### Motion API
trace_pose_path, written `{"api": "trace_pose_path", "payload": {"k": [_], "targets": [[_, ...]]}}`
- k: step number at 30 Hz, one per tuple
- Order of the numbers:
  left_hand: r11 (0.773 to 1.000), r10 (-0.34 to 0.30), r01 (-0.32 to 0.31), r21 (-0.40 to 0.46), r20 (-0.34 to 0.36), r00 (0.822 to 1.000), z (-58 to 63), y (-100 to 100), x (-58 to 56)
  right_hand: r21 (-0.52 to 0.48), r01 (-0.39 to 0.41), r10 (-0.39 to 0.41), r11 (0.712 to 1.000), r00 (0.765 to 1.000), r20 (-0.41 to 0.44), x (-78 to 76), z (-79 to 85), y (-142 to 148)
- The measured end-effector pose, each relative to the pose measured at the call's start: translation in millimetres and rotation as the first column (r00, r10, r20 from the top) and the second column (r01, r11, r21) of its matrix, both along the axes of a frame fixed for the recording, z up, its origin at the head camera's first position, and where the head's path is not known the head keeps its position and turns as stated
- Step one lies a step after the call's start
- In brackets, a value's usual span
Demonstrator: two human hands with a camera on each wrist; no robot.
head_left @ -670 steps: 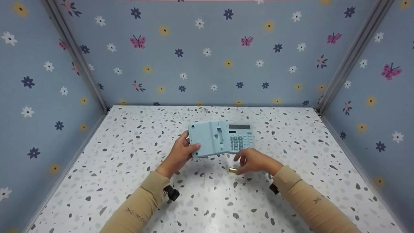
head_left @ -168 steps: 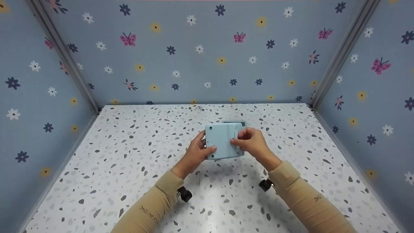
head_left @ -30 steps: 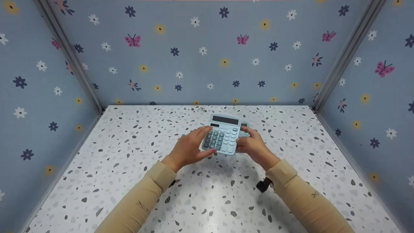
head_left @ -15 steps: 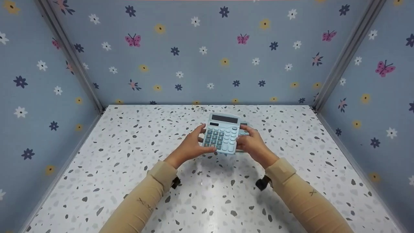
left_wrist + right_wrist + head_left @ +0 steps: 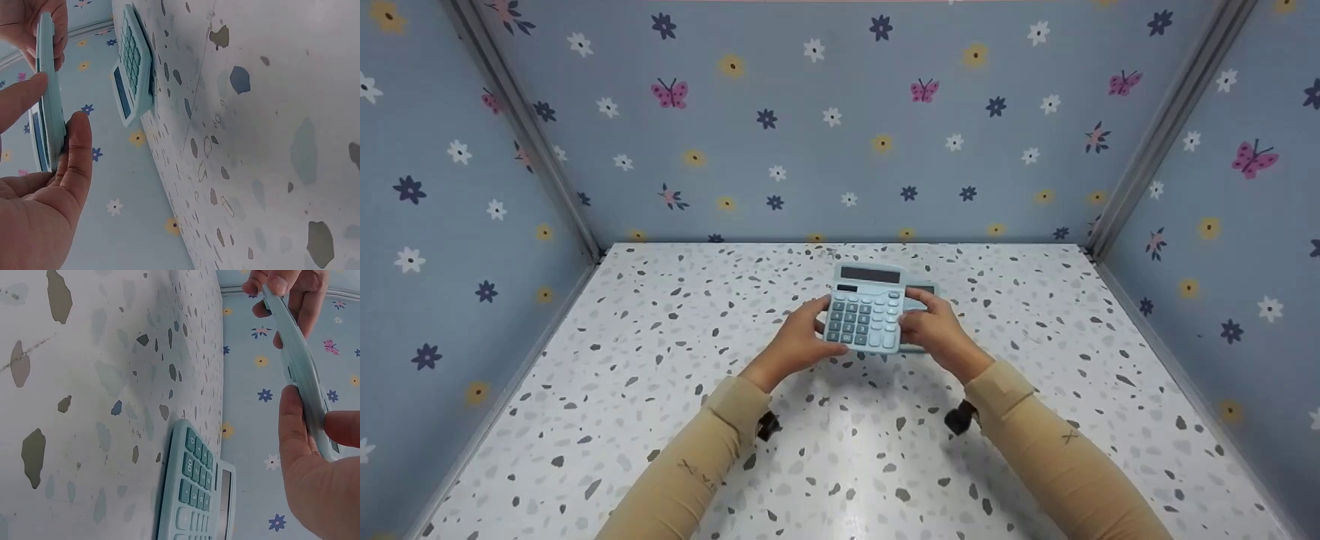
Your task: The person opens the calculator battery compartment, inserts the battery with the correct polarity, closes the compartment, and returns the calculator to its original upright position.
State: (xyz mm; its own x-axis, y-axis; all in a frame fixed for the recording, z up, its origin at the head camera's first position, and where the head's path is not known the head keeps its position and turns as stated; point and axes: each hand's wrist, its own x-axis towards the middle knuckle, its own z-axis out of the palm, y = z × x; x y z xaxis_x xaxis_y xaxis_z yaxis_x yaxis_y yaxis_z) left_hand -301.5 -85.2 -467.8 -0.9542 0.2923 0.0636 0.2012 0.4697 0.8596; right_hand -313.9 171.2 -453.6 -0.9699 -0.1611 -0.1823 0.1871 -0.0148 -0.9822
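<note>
A light blue calculator (image 5: 864, 307) is held up off the table, keys and dark display facing me. My left hand (image 5: 795, 341) grips its left edge between thumb and fingers. At the opposite edge, my right hand (image 5: 939, 330) pinches it. Both wrist views show the held calculator edge-on, fingers on both of its faces. A second light blue calculator (image 5: 188, 478) lies keys-up on the table. In the head view it sits behind the held one and my right hand, mostly hidden.
The white speckled table (image 5: 840, 450) is bounded by a floral back wall (image 5: 810, 150) and two side walls. Metal posts (image 5: 1174, 127) stand at the rear corners. Small black devices (image 5: 958, 418) are strapped at my wrists.
Earlier the calculator was back-up, with a gold battery in my right hand, then my right fingers at its back. It has since turned keys-up and lately shifted slightly left; the battery is unseen now.
</note>
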Motion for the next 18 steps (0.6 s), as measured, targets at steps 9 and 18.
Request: {"api": "trace_pose_path", "payload": {"k": [9, 18], "targets": [[1.0, 0.025, -0.025, 0.005, -0.011, 1.0, 6.8, -11.6, -6.8, 0.023, 0.047, -0.047, 0.999, 0.999, -0.025, -9.9, 4.3, -14.8], [0.997, 0.068, -0.068, -0.046, 0.009, 0.998, 5.7, -21.2, -14.4, 0.103, 0.066, -0.062, 0.992, 0.997, -0.046, -20.4, 5.2, -30.3]]}}
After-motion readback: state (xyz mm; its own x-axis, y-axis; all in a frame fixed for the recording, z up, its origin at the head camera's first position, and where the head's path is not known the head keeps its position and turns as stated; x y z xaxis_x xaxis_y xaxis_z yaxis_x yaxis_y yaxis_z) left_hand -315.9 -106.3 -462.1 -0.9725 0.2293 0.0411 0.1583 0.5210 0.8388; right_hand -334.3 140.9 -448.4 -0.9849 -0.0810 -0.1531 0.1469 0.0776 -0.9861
